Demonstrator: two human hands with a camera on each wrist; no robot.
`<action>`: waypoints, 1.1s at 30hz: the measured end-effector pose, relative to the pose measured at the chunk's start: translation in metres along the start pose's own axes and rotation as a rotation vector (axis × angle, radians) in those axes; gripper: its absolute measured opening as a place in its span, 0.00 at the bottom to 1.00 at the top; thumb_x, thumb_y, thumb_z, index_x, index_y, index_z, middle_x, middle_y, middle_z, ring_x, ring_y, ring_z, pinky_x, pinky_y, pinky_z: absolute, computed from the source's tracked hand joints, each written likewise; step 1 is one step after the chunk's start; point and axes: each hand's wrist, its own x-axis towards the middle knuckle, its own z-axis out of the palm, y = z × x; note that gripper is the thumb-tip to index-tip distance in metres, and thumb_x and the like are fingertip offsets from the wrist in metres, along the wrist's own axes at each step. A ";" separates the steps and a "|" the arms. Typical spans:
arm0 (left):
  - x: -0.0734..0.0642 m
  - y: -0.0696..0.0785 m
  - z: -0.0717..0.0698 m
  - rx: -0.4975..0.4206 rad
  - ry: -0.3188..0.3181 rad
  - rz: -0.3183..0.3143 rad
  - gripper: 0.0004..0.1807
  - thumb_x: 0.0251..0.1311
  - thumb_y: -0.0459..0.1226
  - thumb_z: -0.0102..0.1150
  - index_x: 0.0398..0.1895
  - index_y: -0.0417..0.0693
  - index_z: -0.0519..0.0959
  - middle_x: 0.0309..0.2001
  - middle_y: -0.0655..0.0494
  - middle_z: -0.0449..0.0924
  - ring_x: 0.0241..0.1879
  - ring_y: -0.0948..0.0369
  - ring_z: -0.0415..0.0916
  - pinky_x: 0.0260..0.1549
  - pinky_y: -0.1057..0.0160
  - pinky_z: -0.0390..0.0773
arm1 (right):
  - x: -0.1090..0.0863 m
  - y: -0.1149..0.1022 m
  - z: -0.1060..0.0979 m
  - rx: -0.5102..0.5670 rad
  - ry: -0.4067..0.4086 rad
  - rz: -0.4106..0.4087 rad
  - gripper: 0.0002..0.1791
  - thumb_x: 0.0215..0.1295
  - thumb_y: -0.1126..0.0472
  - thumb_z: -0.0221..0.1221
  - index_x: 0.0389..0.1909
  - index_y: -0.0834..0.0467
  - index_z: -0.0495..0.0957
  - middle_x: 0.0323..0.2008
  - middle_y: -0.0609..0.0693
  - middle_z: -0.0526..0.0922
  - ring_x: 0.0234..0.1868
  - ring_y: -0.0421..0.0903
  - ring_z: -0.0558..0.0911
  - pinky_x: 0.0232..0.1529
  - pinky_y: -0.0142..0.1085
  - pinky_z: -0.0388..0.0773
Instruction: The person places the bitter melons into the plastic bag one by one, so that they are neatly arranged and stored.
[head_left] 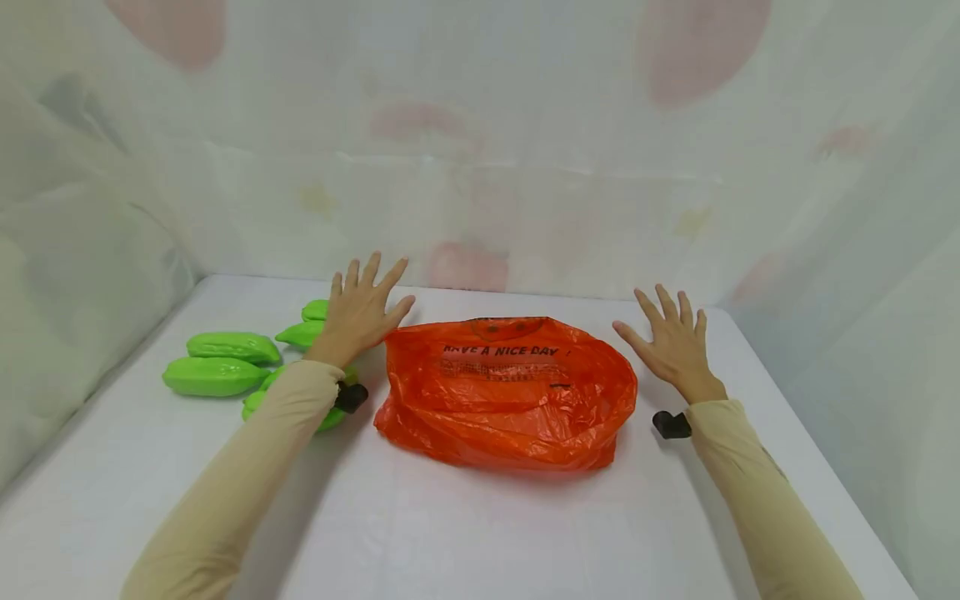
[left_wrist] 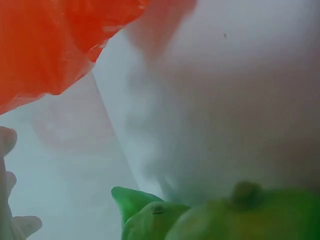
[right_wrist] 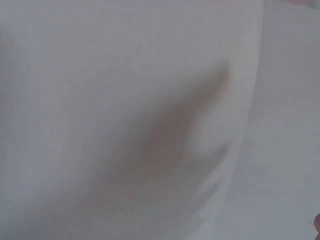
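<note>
Head: each grip [head_left: 357,317] [head_left: 672,348] splayed (bag [head_left: 510,396] between)

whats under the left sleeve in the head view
Green ridged pieces poke out on both sides of the left sleeve, lying on the white table. The sleeve and black wrist piece cover the rest, so their full number there can't be told.

orange bag [head_left: 510,404] | "HAVE A NICE DAY" | black capitals [head_left: 501,352]

The bag [head_left: 510,404] is glossy, wrinkled plastic; the sleeves [head_left: 242,479], matt cloth.
</note>
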 end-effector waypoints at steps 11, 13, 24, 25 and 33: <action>-0.013 -0.002 -0.010 -0.044 0.017 0.029 0.34 0.74 0.56 0.39 0.80 0.62 0.48 0.79 0.38 0.44 0.75 0.30 0.43 0.70 0.29 0.47 | -0.012 -0.002 -0.004 0.104 0.056 -0.044 0.44 0.70 0.33 0.46 0.77 0.55 0.53 0.77 0.66 0.49 0.76 0.73 0.44 0.69 0.74 0.37; -0.015 -0.002 -0.011 -0.059 0.017 0.035 0.34 0.75 0.55 0.38 0.80 0.61 0.49 0.79 0.37 0.45 0.74 0.29 0.44 0.69 0.29 0.48 | -0.015 -0.003 -0.004 0.125 0.066 -0.051 0.43 0.70 0.34 0.46 0.77 0.55 0.54 0.77 0.66 0.49 0.76 0.73 0.44 0.69 0.74 0.37; -0.030 0.001 -0.014 -0.211 0.022 0.035 0.34 0.75 0.54 0.39 0.80 0.59 0.50 0.79 0.38 0.45 0.76 0.34 0.45 0.71 0.32 0.47 | -0.033 -0.013 -0.004 0.251 0.089 -0.107 0.38 0.72 0.42 0.49 0.77 0.56 0.55 0.77 0.66 0.51 0.76 0.72 0.47 0.69 0.73 0.41; -0.032 0.003 -0.015 -0.227 0.024 0.036 0.34 0.75 0.55 0.39 0.80 0.59 0.50 0.79 0.39 0.45 0.76 0.35 0.45 0.71 0.32 0.48 | -0.035 -0.014 -0.005 0.263 0.083 -0.109 0.38 0.72 0.43 0.49 0.77 0.56 0.55 0.77 0.66 0.51 0.76 0.72 0.47 0.69 0.73 0.41; -0.045 0.009 -0.014 -0.279 0.029 0.040 0.34 0.75 0.56 0.38 0.79 0.60 0.51 0.79 0.40 0.46 0.76 0.38 0.46 0.69 0.30 0.51 | -0.050 -0.022 -0.008 0.410 0.015 -0.102 0.36 0.74 0.45 0.47 0.78 0.55 0.53 0.78 0.63 0.49 0.77 0.69 0.47 0.68 0.74 0.42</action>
